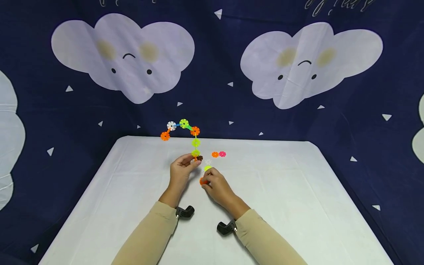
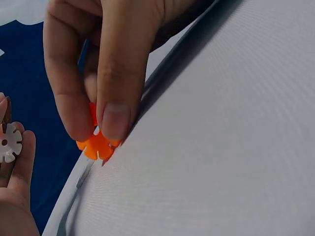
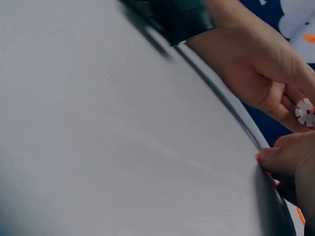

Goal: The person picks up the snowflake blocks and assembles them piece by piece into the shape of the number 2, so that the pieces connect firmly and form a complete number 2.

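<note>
My left hand (image 1: 179, 171) holds the lower end of a curved chain of slotted snowflake discs, its links orange, white, blue, green and yellow-green (image 1: 196, 142). A brown disc (image 1: 200, 158) shows at its fingertips, and a white disc (image 2: 5, 143) lies against its fingers in the left wrist view. My right hand (image 1: 218, 187) pinches an orange disc (image 2: 97, 148) between thumb and forefinger, low over the table and just right of the left hand. In the right wrist view the right hand (image 3: 293, 160) mostly hides that disc.
An orange disc (image 1: 215, 154) and a pink disc (image 1: 222, 154) lie side by side on the white table (image 1: 281, 195). Beyond the right hand are a yellow disc (image 1: 207, 168) and a white disc (image 1: 208, 162). A dark blue cloud-print cloth (image 1: 212, 114) hangs behind.
</note>
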The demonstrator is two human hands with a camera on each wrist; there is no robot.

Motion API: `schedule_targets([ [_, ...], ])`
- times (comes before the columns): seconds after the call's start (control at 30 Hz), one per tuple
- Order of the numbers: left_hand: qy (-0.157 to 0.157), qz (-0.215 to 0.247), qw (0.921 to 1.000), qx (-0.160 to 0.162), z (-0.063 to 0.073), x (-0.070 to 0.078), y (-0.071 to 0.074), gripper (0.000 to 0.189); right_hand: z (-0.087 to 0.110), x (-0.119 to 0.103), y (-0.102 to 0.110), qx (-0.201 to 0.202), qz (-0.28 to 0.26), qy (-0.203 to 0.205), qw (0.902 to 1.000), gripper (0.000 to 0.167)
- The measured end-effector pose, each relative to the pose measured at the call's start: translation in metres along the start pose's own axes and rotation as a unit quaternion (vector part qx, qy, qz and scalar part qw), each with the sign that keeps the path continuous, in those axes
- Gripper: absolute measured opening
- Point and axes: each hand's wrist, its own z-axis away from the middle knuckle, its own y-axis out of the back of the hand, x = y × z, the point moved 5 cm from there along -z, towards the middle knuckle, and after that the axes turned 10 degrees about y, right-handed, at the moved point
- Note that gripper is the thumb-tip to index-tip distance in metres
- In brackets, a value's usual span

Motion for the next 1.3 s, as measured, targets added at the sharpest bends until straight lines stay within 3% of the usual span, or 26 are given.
schedule_targets([
  [0.13, 0.016, 0.004, 0.9997, -0.021, 0.001, -0.003, -0.004, 0.036, 0.003, 0.005, 0.009, 0.023, -0.041, -0.016, 0.9988, 0.017],
  [0.23, 0.030, 0.005, 0.9986, -0.043, 0.002, -0.005, -0.008, 0.036, 0.006, 0.014, 0.020, 0.075, -0.093, -0.067, 0.9905, 0.018],
  [0.4, 0.059, 0.015, 0.9942, -0.089, 0.005, -0.006, -0.015, 0.037, 0.012, 0.030, 0.042, 0.180, -0.163, -0.157, 0.9572, 0.015],
  [0.57, 0.072, 0.004, 0.9907, -0.116, 0.007, -0.005, -0.019, 0.039, 0.014, 0.033, 0.061, 0.243, -0.253, -0.168, 0.9213, 0.017],
  [0.63, 0.072, 0.004, 0.9889, -0.130, 0.007, -0.005, -0.020, 0.039, 0.014, 0.033, 0.064, 0.254, -0.281, -0.162, 0.9115, 0.018],
  [0.77, 0.071, 0.007, 0.9853, -0.155, 0.008, -0.005, -0.022, 0.038, 0.014, 0.036, 0.062, 0.254, -0.297, -0.146, 0.9089, 0.018],
  [0.9, 0.075, -0.003, 0.9832, -0.166, 0.008, -0.008, -0.022, 0.037, 0.011, 0.032, 0.060, 0.239, -0.305, -0.132, 0.9122, 0.018],
  [1.17, 0.071, -0.012, 0.9806, -0.182, 0.008, -0.008, -0.023, 0.039, 0.004, 0.013, 0.069, 0.228, -0.235, -0.070, 0.9424, 0.018],
  [1.3, 0.074, -0.012, 0.9791, -0.189, 0.007, -0.010, -0.022, 0.039, -0.001, -0.001, 0.077, 0.213, -0.223, -0.037, 0.9506, 0.019],
])
